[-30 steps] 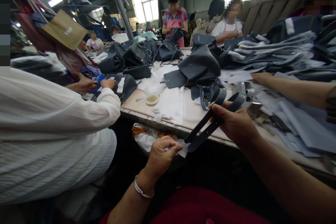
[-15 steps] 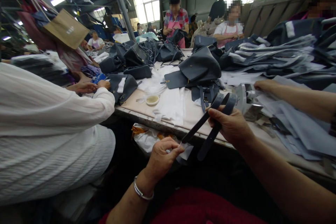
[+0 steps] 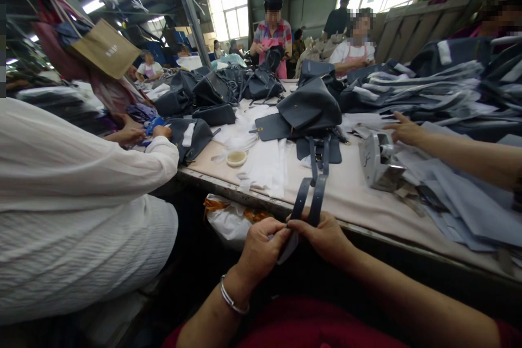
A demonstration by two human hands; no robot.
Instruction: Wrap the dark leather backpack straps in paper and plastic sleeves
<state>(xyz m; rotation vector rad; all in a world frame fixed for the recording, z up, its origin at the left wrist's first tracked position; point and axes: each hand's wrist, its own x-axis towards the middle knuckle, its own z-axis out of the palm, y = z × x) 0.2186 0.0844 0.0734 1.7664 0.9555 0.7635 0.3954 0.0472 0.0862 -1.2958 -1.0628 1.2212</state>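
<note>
I see my left hand (image 3: 261,247) and right hand (image 3: 324,236) close together just below the near edge of the bench (image 3: 367,185), both pinched shut on the lower ends of two dark straps (image 3: 312,201). The straps rise over that edge and point toward the dark bag (image 3: 310,109) farther back. A bare patch of bench lies right of the straps, before a grey device (image 3: 377,160). A co-worker's hand (image 3: 403,130) reaches in on the right; a white sleeve (image 3: 81,163) crowds the left.
</note>
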